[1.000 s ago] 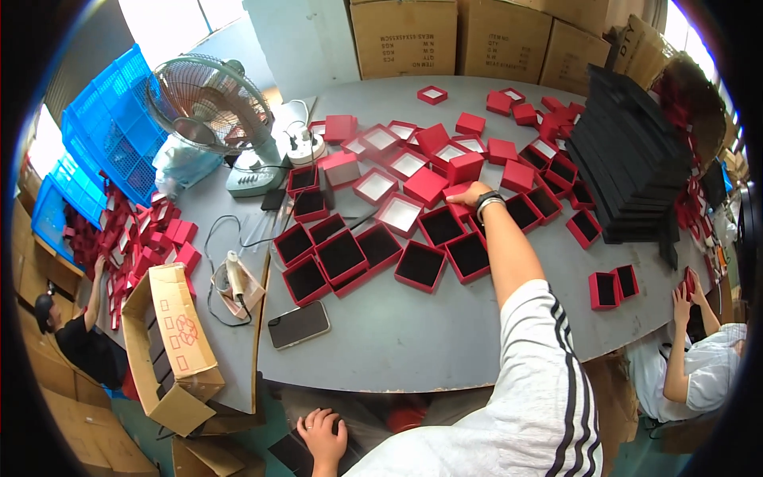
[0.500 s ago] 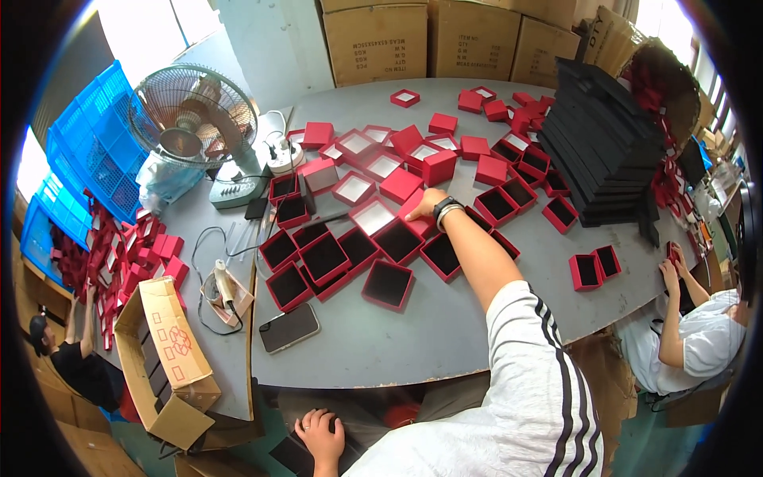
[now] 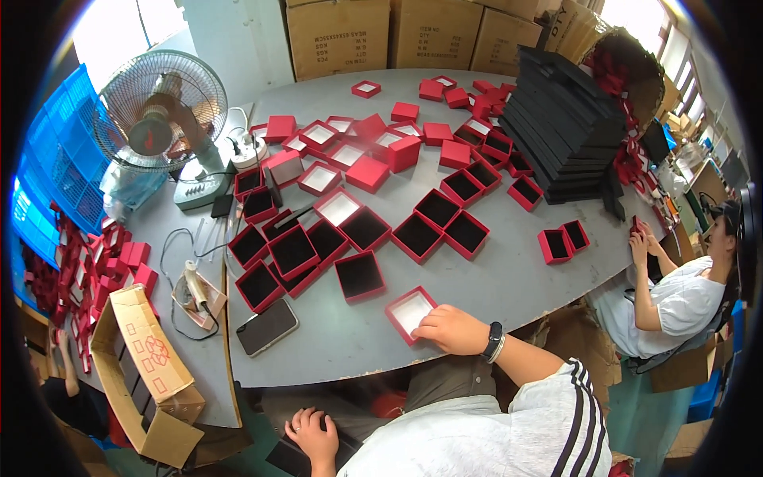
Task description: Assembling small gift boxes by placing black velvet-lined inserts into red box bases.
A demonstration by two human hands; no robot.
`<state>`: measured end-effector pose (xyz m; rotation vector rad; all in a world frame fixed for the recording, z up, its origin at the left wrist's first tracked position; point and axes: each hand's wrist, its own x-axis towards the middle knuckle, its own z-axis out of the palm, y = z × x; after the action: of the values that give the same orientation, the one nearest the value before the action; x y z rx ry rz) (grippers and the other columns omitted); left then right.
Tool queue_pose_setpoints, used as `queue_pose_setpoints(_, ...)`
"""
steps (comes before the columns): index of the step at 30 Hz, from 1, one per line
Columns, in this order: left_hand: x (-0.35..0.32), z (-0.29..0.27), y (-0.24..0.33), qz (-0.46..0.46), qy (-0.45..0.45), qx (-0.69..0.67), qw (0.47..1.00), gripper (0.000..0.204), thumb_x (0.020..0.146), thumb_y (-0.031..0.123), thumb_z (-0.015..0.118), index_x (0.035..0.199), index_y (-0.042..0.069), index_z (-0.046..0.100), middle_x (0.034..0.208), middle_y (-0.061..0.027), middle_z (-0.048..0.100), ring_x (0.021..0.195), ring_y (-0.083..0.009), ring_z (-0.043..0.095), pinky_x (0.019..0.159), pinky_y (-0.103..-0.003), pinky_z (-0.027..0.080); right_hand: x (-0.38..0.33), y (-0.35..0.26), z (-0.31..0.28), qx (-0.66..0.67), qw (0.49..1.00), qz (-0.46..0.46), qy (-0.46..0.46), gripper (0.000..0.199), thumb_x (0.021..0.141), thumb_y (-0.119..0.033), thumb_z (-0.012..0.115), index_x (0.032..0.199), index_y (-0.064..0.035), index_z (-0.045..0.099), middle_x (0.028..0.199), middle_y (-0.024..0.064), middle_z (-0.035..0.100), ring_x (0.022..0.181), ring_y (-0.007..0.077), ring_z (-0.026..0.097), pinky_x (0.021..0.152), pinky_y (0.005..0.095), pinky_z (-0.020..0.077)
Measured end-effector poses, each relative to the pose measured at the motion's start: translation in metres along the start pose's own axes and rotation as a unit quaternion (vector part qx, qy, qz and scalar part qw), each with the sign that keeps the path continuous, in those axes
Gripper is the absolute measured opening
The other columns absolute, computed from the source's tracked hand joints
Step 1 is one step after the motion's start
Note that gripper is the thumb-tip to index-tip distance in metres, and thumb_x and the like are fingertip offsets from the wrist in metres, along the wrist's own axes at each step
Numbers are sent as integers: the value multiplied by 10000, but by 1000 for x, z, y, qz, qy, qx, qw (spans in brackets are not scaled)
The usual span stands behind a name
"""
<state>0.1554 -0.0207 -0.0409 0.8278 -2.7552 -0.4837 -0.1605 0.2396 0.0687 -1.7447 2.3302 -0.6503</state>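
Left hand [image 3: 312, 433]: on the lap over black sheets [image 3: 286, 458], as before; grip cannot be told. Right hand [image 3: 453, 328]: pinching one white-lined red box [image 3: 408, 310] by the near table edge, withdrawn from the black-lined boxes [image 3: 417, 236] farther off.

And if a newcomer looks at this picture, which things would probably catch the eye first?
Probably the scatter of small red boxes, many lined in black or white, across the middle of the gray table. Then the tall black stack at the table's right, and the fan at the left. By the near edge, the right hand grips a white-lined red piece.
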Motion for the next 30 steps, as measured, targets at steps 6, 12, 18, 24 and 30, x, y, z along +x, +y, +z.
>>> queue_pose_setpoints(6, 2, 0, 2, -6, 1, 6, 1000, 151, 779, 219, 669, 879, 105, 683, 1101, -35, 643, 1195, -276, 514, 1084, -599, 244, 25, 36, -58, 0, 990, 36, 139, 373, 836, -123, 691, 1202, -82, 630, 1145, 103, 645, 1086, 294, 600, 957, 417, 467)
queue_pose_setpoints(12, 6, -7, 10, -6, -2, 8, 1000, 144, 786, 193, 673, 892, 96, 669, 1095, -31, 637, 1193, -272, 512, 1092, -573, 232, 131, 194, -121, -72, 920, 179, 341, 777, 766, -229, 812, 1433, -102, 435, 1409, 172, 413, 1238, 318, 499, 1021, 375, 446)
queue_pose_setpoints(18, 23, -25, 22, 22, -4, 57, 998, 194, 836, 255, 687, 978, 123, 691, 1130, -39, 669, 1171, -266, 558, 1059, -537, 306, 215, 258, -127, -225, 877, 385, 180, 873, 687, -264, 865, 1449, -229, 440, 1499, 222, 322, 1377, 399, 384, 1094, 409, 409)
queue_pose_setpoints(24, 32, -18, 18, 26, -12, 63, 998, 185, 843, 245, 670, 972, 114, 688, 1115, -43, 674, 1156, -268, 560, 1057, -540, 308, 234, 320, -98, -24, 905, 374, 204, 777, 648, -223, 887, 1328, -196, 511, 1306, 200, 467, 1191, 427, 544, 1020, 431, 470)
queue_pose_setpoints(30, 40, -13, 11, 26, -24, 56, 998, 191, 836, 257, 669, 967, 120, 694, 1117, -39, 677, 1136, -270, 564, 1055, -551, 308, 226, 314, -93, -102, 910, 343, 209, 671, 680, -139, 860, 1248, -163, 504, 1257, 175, 487, 1132, 411, 566, 970, 435, 484)
